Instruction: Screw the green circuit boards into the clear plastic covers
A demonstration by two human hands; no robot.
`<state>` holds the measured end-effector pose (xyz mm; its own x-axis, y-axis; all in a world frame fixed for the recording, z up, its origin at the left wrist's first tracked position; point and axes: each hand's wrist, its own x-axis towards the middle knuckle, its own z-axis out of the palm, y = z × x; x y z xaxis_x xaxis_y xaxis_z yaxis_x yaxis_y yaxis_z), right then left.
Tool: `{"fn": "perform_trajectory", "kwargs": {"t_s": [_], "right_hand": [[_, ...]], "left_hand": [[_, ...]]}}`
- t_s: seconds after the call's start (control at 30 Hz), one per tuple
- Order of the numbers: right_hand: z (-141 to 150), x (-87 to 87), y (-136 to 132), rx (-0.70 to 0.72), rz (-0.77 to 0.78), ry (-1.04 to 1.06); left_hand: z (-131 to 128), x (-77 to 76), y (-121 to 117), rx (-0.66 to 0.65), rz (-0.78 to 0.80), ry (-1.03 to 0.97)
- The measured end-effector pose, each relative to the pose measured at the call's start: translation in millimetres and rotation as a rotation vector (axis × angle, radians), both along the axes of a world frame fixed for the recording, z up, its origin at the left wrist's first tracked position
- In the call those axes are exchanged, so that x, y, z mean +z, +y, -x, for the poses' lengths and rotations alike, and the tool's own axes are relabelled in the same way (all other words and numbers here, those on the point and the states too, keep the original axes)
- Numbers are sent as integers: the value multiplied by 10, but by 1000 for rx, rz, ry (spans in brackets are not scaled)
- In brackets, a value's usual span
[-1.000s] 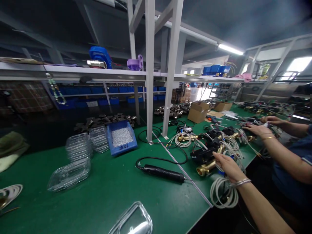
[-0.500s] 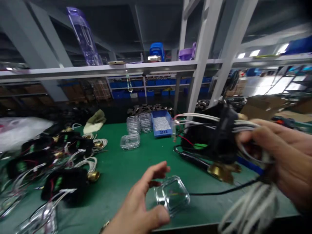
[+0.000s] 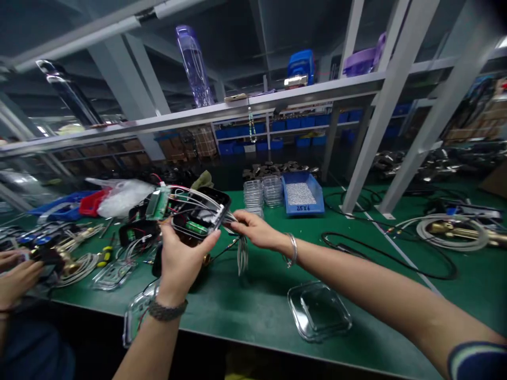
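Over green bench (image 3: 253,311), open black housing (image 3: 201,214), white-wired, gripped by both hands' fingers (image 3: 209,243)

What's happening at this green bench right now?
A person has both hands on a black housing with wires and a green circuit board: the left hand grips its near side, and the right hand is at its right end, beside hanging pale cable. A clear cover lies on the bench, with stacked clear covers farther back next to a blue bin of small metal pieces. At the far left, a co-worker's hands handle another unit.
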<state>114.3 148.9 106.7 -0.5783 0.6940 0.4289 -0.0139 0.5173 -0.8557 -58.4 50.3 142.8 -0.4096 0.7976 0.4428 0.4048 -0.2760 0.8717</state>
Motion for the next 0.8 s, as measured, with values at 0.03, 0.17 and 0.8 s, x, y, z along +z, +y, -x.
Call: {"fn": "perform_trajectory", "kwargs": {"t_s": [0.03, 0.17, 0.8], "right_hand": [[-29, -190, -20, -25, -3, -42], [-353, -772, -246, -76, 27, -197], [102, -465, 153, -140, 311, -90]], "left_hand": [[4, -152, -2, 7, 22, 70], [-91, -783, -84, -139, 176, 57], [391, -1249, -175, -195, 187, 731]]}}
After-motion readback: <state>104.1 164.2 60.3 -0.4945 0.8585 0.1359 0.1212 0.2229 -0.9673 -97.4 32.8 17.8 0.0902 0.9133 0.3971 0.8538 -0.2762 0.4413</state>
